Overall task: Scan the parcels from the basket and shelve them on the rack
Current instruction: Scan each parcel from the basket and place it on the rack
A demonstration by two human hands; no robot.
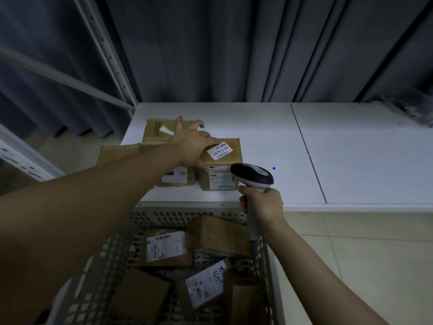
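I see white shelf of rack, seam dividing it into two panels. Three brown cardboard boxes clustered at left front: one with white label on top, second touching its left side, third behind them. Small blue dot on surface just right of boxes.

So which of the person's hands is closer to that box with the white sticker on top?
Left. The left hand rests on the box itself. The right hand holds the scanner just in front of it, not touching.
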